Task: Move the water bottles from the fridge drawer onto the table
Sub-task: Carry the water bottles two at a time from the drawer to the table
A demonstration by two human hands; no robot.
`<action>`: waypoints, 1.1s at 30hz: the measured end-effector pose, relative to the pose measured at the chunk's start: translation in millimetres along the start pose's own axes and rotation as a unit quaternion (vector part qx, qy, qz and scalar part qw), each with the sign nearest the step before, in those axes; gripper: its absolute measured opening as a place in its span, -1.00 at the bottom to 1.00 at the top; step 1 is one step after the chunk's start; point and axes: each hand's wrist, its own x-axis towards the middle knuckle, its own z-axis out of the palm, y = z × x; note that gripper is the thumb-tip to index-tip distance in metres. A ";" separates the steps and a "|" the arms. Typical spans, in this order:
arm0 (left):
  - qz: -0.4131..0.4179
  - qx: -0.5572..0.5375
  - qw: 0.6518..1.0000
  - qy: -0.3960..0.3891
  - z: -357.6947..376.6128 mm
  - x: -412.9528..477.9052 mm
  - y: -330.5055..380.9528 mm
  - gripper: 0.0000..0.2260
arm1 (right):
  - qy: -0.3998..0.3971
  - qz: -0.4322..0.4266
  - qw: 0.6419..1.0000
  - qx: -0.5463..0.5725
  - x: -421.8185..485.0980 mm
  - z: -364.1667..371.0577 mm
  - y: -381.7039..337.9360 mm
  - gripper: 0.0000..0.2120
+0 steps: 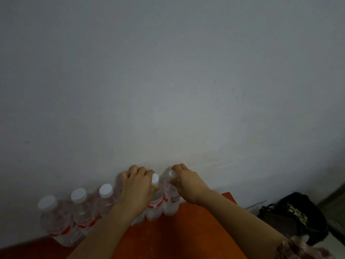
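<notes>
Grey wall (168, 71) fills most of the view, with an orange table (186, 230) pushed against it. Six bottles (78, 212) with white caps and red labels stand upright in a row along the wall, touching one another. Left hand (138, 186) wraps over a bottle's top, hiding its cap. Right hand (186, 182) pinches the neck of the rightmost bottle (170, 200). A dark bag (295, 214) sits right of the table.
</notes>
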 end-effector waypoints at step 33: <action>0.180 -0.034 0.978 -0.104 -19.1 -108.6 240.0 -0.60 | 0.067 0.241 0.967 -0.043 -296.8 -32.5 103.0 -0.44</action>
